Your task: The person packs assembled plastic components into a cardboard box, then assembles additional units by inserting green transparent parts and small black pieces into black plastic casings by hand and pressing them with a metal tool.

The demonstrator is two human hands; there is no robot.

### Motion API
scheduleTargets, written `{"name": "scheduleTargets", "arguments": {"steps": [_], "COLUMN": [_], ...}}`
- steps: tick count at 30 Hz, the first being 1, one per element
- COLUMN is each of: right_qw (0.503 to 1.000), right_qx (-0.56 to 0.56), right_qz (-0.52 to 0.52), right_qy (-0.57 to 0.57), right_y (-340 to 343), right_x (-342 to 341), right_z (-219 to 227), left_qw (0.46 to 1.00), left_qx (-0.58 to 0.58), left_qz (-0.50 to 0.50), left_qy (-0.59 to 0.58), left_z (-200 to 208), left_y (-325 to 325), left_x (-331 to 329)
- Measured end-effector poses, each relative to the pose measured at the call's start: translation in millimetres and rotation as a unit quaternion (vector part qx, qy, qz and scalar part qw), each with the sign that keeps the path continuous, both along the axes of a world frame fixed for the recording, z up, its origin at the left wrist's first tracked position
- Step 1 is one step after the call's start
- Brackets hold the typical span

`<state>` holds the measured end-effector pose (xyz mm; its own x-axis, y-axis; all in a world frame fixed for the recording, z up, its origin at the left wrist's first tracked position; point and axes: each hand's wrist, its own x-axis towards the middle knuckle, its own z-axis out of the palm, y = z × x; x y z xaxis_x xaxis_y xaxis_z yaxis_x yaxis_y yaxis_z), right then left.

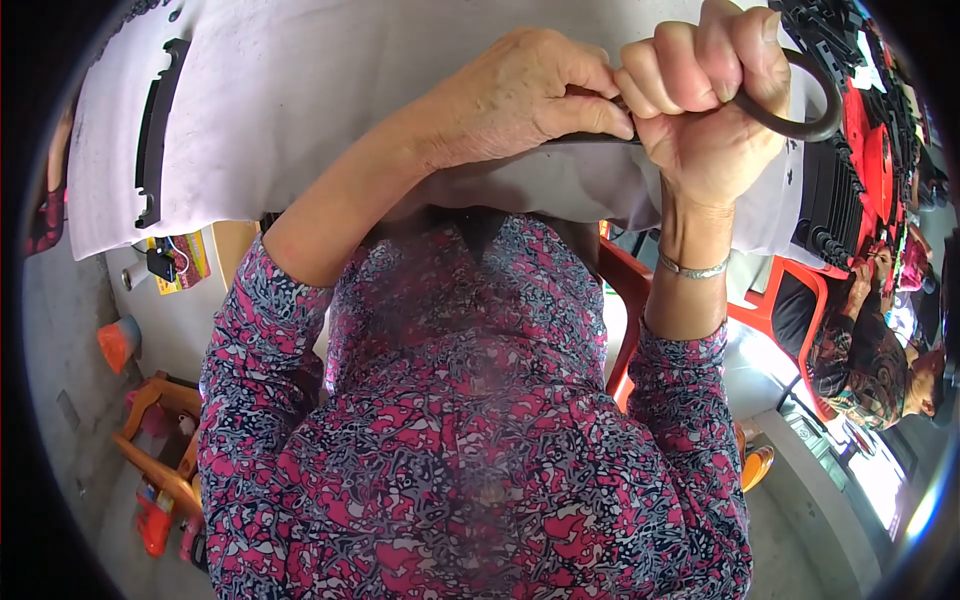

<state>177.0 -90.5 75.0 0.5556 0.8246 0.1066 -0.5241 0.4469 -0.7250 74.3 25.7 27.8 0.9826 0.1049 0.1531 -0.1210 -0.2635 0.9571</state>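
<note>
Right hand (705, 110) grips rubber strip (800, 120).

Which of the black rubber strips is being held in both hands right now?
The thin curved black rubber strip, gripped by left hand and right hand; the notched black strip lies untouched on the white table.

Left hand (510, 95): knuckles up, fingers curled, grip closed, forearm bare and angled inward. Right hand (705, 95): fist clenched, grip tight, wrist upright, touching the left hand. Both sleeves pushed back.
</note>
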Motion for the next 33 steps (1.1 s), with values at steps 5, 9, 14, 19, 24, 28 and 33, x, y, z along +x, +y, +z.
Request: {"name": "scheduleTargets", "arguments": {"steps": [5, 9, 14, 19, 24, 28, 33], "right_qw": [0.999, 0.999, 0.975, 0.975, 0.976, 0.979, 0.976], "right_qx": [0.016, 0.015, 0.101, 0.107, 0.104, 0.100, 0.104], "right_qz": [-0.029, -0.011, 0.199, 0.196, 0.190, 0.179, 0.193], "right_qy": [0.039, 0.027, 0.023, 0.013, 0.011, 0.015, 0.011], "right_y": [-3, -6, -16, -18, -17, -20, -18], "right_x": [2, 17, 44, 45, 47, 48, 47], "right_z": [0, -7, -19, -18, -22, -21, -21], "left_qw": [0.998, 0.994, 0.989, 0.982, 0.984, 0.984, 0.981], "left_qx": [-0.046, 0.024, 0.101, 0.182, 0.162, 0.160, 0.172], "left_qz": [-0.023, -0.025, 0.014, 0.010, 0.027, 0.032, 0.032], "left_qy": [0.028, 0.099, 0.107, 0.042, 0.071, 0.073, 0.080], "left_z": [2, 20, 8, 1, -1, -2, -1], "left_y": [14, 22, 15, 14, 11, 8, 9], "left_x": [-3, -8, -15, -11, -16, -14, -14]}}
